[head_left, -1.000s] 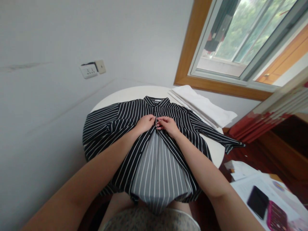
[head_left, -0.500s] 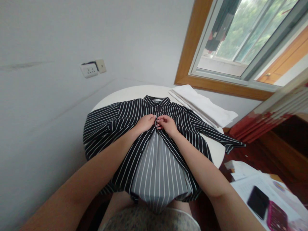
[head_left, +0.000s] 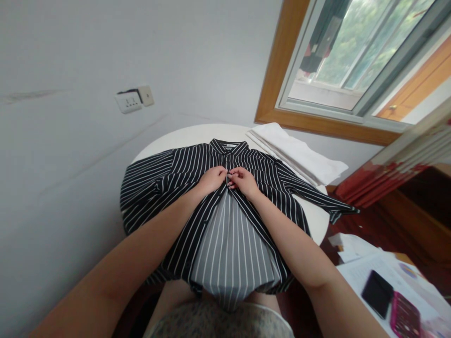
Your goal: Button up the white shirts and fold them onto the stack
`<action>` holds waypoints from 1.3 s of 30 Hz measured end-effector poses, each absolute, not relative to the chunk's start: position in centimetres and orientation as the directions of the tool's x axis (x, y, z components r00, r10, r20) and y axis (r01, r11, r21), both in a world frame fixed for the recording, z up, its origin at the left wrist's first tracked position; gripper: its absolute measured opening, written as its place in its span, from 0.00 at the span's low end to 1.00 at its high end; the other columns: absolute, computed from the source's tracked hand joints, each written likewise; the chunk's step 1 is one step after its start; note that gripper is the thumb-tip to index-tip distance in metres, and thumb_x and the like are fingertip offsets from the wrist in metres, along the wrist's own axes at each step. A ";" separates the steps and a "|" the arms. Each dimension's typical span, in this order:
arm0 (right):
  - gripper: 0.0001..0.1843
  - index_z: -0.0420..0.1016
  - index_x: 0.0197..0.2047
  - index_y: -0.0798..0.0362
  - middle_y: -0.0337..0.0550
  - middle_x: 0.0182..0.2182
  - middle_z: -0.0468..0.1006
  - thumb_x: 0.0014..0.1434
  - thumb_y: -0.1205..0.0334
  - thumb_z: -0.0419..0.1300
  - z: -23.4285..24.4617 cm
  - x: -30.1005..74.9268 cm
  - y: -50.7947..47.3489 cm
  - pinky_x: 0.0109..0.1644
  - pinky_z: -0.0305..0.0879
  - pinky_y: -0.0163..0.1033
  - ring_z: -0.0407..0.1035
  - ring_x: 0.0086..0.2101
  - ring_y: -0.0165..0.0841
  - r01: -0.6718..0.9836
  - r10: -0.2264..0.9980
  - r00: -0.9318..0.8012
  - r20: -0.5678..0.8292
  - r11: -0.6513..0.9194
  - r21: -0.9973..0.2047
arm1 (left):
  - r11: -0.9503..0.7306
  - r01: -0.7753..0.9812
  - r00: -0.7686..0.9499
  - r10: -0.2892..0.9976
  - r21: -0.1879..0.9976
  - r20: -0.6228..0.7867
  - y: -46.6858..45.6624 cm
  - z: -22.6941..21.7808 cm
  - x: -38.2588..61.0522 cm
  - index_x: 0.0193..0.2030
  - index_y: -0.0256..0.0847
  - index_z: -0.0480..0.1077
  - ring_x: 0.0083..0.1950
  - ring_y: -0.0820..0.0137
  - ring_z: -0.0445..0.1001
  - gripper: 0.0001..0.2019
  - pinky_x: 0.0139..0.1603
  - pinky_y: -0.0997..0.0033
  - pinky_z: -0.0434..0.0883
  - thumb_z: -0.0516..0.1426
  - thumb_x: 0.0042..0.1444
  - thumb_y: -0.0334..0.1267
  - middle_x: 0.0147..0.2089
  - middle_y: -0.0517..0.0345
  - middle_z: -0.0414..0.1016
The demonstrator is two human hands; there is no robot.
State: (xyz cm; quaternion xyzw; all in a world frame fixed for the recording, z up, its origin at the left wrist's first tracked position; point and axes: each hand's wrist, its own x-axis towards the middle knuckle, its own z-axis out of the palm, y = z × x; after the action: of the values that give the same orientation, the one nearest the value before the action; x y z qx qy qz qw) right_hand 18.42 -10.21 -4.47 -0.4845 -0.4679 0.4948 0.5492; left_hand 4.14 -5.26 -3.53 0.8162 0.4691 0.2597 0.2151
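Note:
A black shirt with white stripes (head_left: 176,183) lies spread, front up, on a round white table (head_left: 186,136), its collar toward the wall. Below the chest the front is open and shows the grey striped inside. My left hand (head_left: 211,179) pinches the left front edge at chest height. My right hand (head_left: 241,181) pinches the right front edge right beside it. The fingertips of both hands meet at the placket, fingers closed on the cloth. The right sleeve hangs over the table's right rim.
A folded white cloth (head_left: 299,152) lies at the table's back right, under the wood-framed window (head_left: 338,61). A wall socket (head_left: 130,99) sits on the left wall. At lower right, papers carry a black phone (head_left: 377,293) and a pink device (head_left: 405,314).
Both hands stay pinched at the placket and have shifted only slightly up the shirt. The view has moved a little.

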 end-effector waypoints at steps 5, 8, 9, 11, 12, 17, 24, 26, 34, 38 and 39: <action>0.15 0.66 0.32 0.52 0.30 0.19 0.70 0.59 0.51 0.63 -4.5 18.2 -10.1 0.22 0.70 0.28 0.70 0.19 0.24 -0.017 0.991 0.132 0.022 0.024 -1.000 | -0.509 0.608 0.464 0.851 0.609 0.247 -5.3 -3.5 4.1 0.27 0.42 0.65 0.33 0.68 0.69 0.16 0.35 0.70 0.63 0.47 0.64 0.42 0.28 0.58 0.71; 0.17 0.64 0.31 0.51 0.29 0.17 0.68 0.60 0.47 0.62 -4.9 18.1 -9.8 0.20 0.69 0.30 0.69 0.17 0.26 0.075 0.989 0.135 0.058 0.048 -0.996 | -0.533 0.589 0.491 0.833 0.607 0.255 -5.3 -3.6 4.1 0.26 0.42 0.64 0.33 0.68 0.68 0.15 0.35 0.70 0.62 0.47 0.63 0.40 0.27 0.59 0.70; 0.18 0.64 0.31 0.50 0.29 0.17 0.68 0.60 0.47 0.61 -5.0 18.1 -9.7 0.20 0.69 0.30 0.69 0.17 0.26 0.098 0.989 0.128 0.067 0.055 -0.994 | -0.533 0.587 0.493 0.832 0.609 0.254 -5.3 -3.6 4.1 0.25 0.42 0.63 0.33 0.68 0.68 0.15 0.35 0.70 0.62 0.47 0.63 0.40 0.28 0.59 0.70; 0.17 0.64 0.31 0.50 0.29 0.18 0.68 0.62 0.46 0.60 -5.1 18.2 -9.6 0.20 0.68 0.31 0.69 0.17 0.27 0.128 0.990 0.115 0.075 0.060 -0.990 | -0.529 0.586 0.491 0.834 0.614 0.251 -5.4 -3.6 4.1 0.25 0.42 0.63 0.32 0.68 0.68 0.15 0.36 0.69 0.62 0.48 0.63 0.40 0.28 0.59 0.70; 0.17 0.63 0.31 0.49 0.29 0.18 0.68 0.63 0.46 0.59 -5.1 18.2 -9.6 0.20 0.68 0.31 0.68 0.17 0.27 0.143 0.990 0.113 0.082 0.065 -0.988 | -0.526 0.587 0.488 0.836 0.616 0.249 -5.4 -3.6 4.1 0.25 0.42 0.63 0.32 0.68 0.68 0.15 0.36 0.69 0.62 0.48 0.64 0.40 0.28 0.59 0.70; 0.18 0.64 0.29 0.49 0.32 0.19 0.69 0.64 0.45 0.57 -4.9 18.3 -9.8 0.22 0.66 0.35 0.68 0.18 0.29 0.285 0.979 0.127 0.159 0.117 -0.951 | -0.508 0.592 0.474 0.847 0.625 0.239 -5.4 -3.3 4.1 0.25 0.42 0.64 0.33 0.67 0.70 0.15 0.37 0.69 0.63 0.48 0.64 0.39 0.29 0.58 0.72; 0.20 0.61 0.24 0.49 0.33 0.16 0.66 0.64 0.52 0.59 -5.2 18.4 -9.2 0.26 0.63 0.34 0.63 0.18 0.28 0.398 0.972 0.158 0.177 0.101 -0.912 | -0.539 0.620 0.490 0.834 0.571 0.254 -5.5 -3.3 4.2 0.28 0.42 0.67 0.36 0.66 0.71 0.15 0.39 0.68 0.65 0.47 0.65 0.41 0.32 0.56 0.74; 0.20 0.61 0.24 0.49 0.33 0.17 0.67 0.65 0.52 0.57 -5.4 18.4 -8.9 0.24 0.62 0.34 0.63 0.18 0.28 0.359 0.979 0.154 0.131 0.068 -0.931 | -0.555 0.639 0.496 0.827 0.533 0.266 -5.6 -3.3 4.1 0.30 0.42 0.68 0.37 0.65 0.71 0.15 0.40 0.67 0.65 0.47 0.65 0.42 0.33 0.55 0.74; 0.23 0.62 0.24 0.50 0.33 0.18 0.68 0.64 0.45 0.58 -5.1 18.4 -9.2 0.18 0.59 0.31 0.63 0.17 0.26 0.262 0.987 0.126 0.094 0.059 -0.963 | -0.521 0.652 0.479 0.846 0.551 0.234 -5.2 -3.4 3.8 0.28 0.42 0.69 0.36 0.65 0.72 0.17 0.38 0.68 0.65 0.47 0.64 0.44 0.32 0.55 0.75; 0.21 0.62 0.25 0.50 0.34 0.19 0.69 0.66 0.49 0.55 -5.1 18.4 -9.3 0.19 0.62 0.33 0.64 0.17 0.28 0.288 0.988 0.127 0.093 0.053 -0.956 | -0.511 0.591 0.486 0.843 0.624 0.230 -4.8 -3.4 3.6 0.26 0.42 0.67 0.34 0.67 0.72 0.21 0.39 0.68 0.66 0.44 0.65 0.47 0.30 0.56 0.75; 0.20 0.62 0.25 0.50 0.34 0.20 0.69 0.67 0.50 0.54 -5.2 18.4 -9.3 0.19 0.62 0.34 0.64 0.17 0.28 0.292 0.987 0.128 0.094 0.053 -0.955 | -0.509 0.577 0.491 0.841 0.639 0.226 -4.7 -3.4 3.6 0.26 0.42 0.68 0.33 0.67 0.71 0.21 0.39 0.68 0.66 0.45 0.64 0.48 0.30 0.55 0.75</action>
State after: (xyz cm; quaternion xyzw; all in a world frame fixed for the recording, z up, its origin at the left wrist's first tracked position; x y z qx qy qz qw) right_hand 18.42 -9.30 -5.15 -0.5825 -0.5493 0.3665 0.4740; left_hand 3.56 -4.72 -3.41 0.8269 0.4286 0.2656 0.2488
